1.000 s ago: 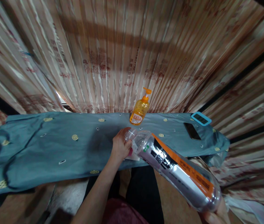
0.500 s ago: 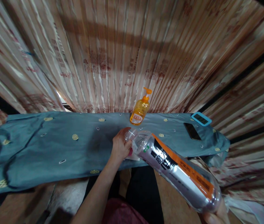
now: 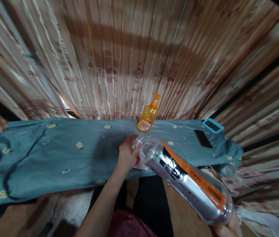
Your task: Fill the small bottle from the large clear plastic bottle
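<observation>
Unmoved: fingers around bottle neck

two bottles, one phone

The right hand is mostly cut off by the picture's bottom edge; only a few fingers show under the base of the large clear plastic bottle with an orange and black label. The left hand covers whatever sits at the bottle's mouth, so a small pink and white object beneath it cannot be identified. Label print is too small to read. The bench under the teal patterned cloth is entirely hidden.
</observation>
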Demonstrator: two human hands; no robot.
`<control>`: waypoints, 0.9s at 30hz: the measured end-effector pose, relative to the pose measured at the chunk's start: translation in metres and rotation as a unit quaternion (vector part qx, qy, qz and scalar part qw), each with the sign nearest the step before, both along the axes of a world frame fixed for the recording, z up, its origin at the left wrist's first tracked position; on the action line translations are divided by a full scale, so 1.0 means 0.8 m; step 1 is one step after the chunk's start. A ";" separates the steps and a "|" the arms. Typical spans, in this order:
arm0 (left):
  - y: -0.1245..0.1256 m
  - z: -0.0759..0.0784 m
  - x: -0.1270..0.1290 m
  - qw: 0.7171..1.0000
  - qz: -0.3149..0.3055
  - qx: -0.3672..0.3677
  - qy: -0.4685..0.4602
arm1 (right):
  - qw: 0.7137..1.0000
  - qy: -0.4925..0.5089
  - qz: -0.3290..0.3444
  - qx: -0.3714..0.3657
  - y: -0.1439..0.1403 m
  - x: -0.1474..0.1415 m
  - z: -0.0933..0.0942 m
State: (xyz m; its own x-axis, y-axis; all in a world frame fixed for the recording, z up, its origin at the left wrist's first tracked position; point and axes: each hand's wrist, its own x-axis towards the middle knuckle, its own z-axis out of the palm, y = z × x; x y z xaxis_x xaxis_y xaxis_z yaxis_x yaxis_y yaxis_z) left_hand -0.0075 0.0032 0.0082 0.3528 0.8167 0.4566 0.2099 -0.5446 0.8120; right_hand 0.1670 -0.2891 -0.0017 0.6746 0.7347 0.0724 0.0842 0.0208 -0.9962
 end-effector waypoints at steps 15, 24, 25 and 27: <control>0.001 -0.004 0.001 1.000 -0.002 0.017 -0.013 | 0.996 -0.041 0.062 0.043 -0.007 0.024 -0.021; 0.001 -0.003 0.000 1.000 0.001 0.016 -0.005 | 0.997 -0.035 0.053 0.044 -0.005 0.019 -0.018; 0.001 -0.003 0.000 1.000 0.001 0.017 -0.007 | 0.997 -0.039 0.052 0.045 -0.006 0.020 -0.019; 0.000 -0.002 0.000 1.000 0.001 0.020 -0.009 | 0.998 -0.040 0.043 0.039 -0.006 0.020 -0.020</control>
State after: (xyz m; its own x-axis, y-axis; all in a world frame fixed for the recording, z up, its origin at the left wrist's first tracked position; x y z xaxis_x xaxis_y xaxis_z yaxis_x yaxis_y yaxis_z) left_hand -0.0074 0.0034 0.0064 0.3434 0.7983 0.4947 0.1960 -0.5760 0.7936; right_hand 0.1834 -0.2940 -0.0178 0.5994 0.7796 0.1814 0.1571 0.1076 -0.9817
